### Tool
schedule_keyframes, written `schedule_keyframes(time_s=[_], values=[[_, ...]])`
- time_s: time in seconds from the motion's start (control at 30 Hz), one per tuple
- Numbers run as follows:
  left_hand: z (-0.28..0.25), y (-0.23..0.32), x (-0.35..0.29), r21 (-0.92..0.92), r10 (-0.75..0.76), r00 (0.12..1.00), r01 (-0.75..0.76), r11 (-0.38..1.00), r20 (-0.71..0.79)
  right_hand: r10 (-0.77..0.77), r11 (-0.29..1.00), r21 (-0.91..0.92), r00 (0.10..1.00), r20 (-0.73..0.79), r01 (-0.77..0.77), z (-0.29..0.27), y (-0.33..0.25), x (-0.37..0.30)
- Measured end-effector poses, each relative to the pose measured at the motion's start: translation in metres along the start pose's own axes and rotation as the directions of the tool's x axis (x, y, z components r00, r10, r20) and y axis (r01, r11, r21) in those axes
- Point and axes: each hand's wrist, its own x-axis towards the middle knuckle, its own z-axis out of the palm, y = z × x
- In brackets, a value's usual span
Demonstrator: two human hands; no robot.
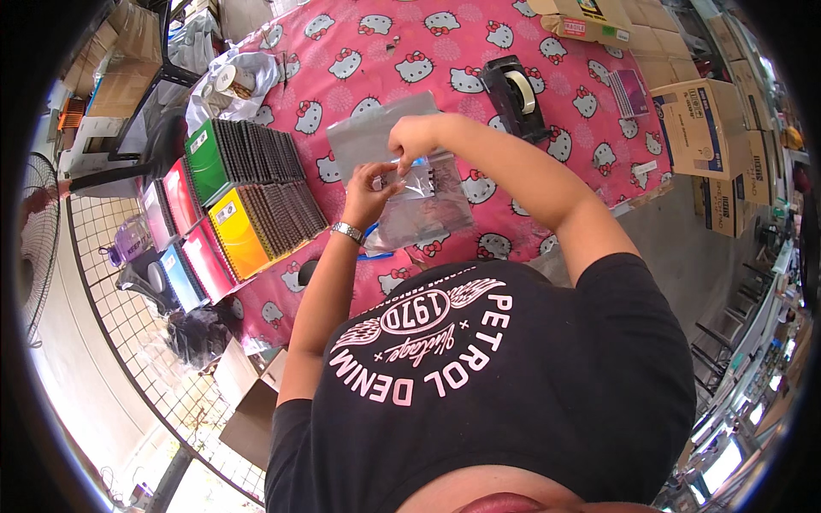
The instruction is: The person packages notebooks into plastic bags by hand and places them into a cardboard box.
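Note:
In front of me on the table, a small clear plastic packet (414, 181) with a bit of blue at its top edge lies over larger clear plastic bags (428, 224). Dark spiral binding shows along its right side. My left hand (368, 190), a metal watch on its wrist, pinches the packet's left edge. Curled in from above, my right hand (416, 138) has its fingertips at the packet's upper edge, close to the left fingers. Exactly what the right fingertips grip is partly hidden. A grey plastic sheet (352, 137) spreads beneath both hands.
Stacks of spiral notebooks (241, 235) in several colours stand at the left. A black tape dispenser (505, 103) sits beyond my right forearm. A purple booklet (629, 94) lies farther right. Cardboard boxes (699, 128) are past the table's right edge, and a fan (38, 239) is far left.

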Motion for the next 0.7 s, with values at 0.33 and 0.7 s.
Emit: schedule_keyframes(time_s=[0.33,0.7], values=[[0.008,-0.006,-0.044,0.415,0.31,0.92,-0.192,0.89,-0.24,0.094,0.994,0.104,0.737,-0.67,-0.032,0.075,0.015,-0.032],[0.022,-0.018,-0.081,-0.696,-0.246,0.949,0.314,0.646,0.199,0.022,0.859,0.422,0.802,-0.597,0.29,0.087,-0.035,-0.081]])
